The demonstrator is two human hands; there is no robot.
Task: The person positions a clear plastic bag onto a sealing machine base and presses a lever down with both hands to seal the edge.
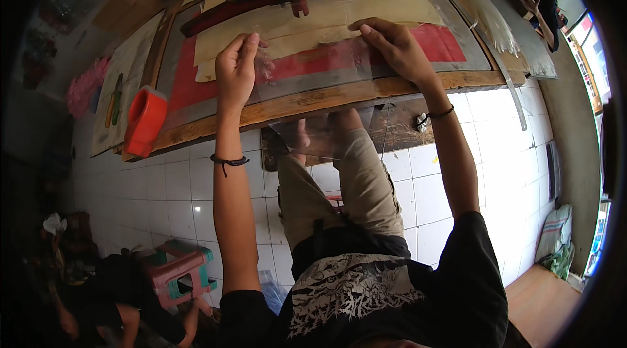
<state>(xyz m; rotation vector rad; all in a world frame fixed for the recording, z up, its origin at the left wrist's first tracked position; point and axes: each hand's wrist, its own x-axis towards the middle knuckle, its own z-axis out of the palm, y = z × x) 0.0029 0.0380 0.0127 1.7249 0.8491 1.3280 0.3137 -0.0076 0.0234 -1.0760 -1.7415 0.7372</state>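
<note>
Both hands grip the clear plastic sheet (313, 80): left hand (236, 68) pinching one edge, right hand (395, 47) pressing the other onto the wooden frame (287, 103). I judge positioning underway; next needs careful alignment.

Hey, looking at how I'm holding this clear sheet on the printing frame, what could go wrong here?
The clear plastic sheet hangs past the wooden frame edge, so it may slip or shift if the left hand or right hand eases off. Fingertips pressing on it could leave smudges. The orange tape dispenser sits at the frame's corner and might get knocked onto the tiled floor.
</note>
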